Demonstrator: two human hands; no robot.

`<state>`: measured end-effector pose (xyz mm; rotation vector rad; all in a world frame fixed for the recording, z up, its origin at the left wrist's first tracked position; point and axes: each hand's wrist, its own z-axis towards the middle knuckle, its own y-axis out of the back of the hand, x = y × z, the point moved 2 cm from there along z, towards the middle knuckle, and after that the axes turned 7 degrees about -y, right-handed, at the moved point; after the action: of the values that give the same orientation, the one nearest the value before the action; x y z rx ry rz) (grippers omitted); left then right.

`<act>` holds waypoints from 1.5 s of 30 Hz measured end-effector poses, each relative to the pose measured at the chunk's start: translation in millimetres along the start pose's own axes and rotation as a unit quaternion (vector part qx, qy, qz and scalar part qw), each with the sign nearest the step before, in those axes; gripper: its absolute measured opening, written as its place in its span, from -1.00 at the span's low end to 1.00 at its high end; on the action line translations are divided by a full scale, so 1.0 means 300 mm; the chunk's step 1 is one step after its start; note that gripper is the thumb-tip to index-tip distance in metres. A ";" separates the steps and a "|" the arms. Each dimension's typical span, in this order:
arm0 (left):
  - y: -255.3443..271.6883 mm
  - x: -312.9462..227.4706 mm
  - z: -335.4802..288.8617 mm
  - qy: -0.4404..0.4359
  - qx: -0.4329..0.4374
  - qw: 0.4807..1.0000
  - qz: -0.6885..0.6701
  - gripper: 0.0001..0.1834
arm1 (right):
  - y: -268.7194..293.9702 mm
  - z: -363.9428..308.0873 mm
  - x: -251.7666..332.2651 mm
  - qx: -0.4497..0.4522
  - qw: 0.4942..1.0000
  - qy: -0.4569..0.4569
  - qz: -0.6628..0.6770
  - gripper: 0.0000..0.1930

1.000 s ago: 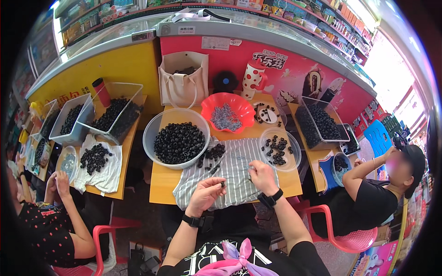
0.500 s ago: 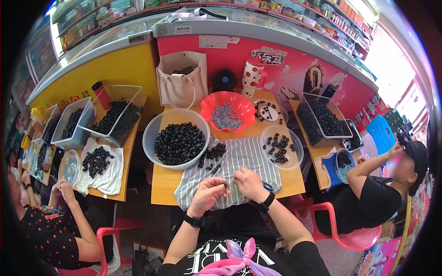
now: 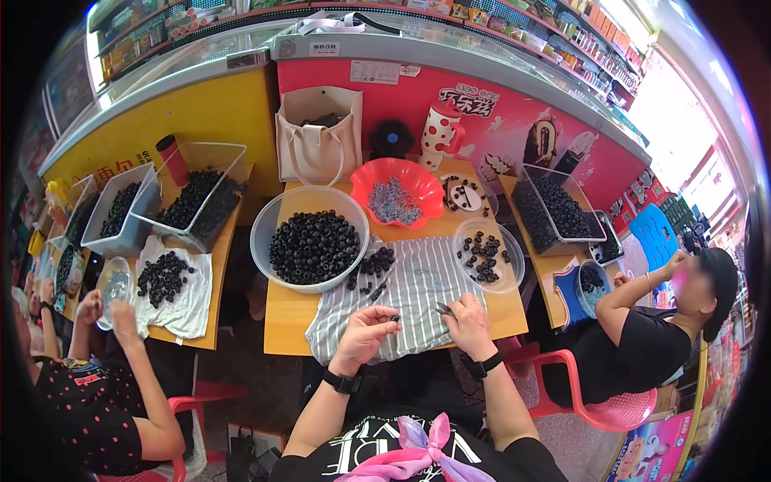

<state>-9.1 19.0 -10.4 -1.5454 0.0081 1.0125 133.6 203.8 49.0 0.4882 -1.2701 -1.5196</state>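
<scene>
Holding, in your left hand (image 3: 361, 336), one black bead (image 3: 394, 318); in your right hand (image 3: 468, 323), one small dark tool (image 3: 442, 308), slanting away-left, black bead apart to its left.

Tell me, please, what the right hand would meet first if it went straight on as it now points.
Likely the red bowl, if the right hand passes above the striped cloth; its height is unclear, so it may brush the cloth first.
</scene>
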 end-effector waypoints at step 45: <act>-0.051 0.047 -0.015 -0.095 -0.145 0.963 0.204 -0.79 | -0.026 -0.013 0.235 0.134 0.984 -0.085 0.086 -0.87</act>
<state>10.4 26.8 -6.9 -1.7455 0.0481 1.5420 107.4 139.0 61.7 0.4135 -1.6200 -1.2732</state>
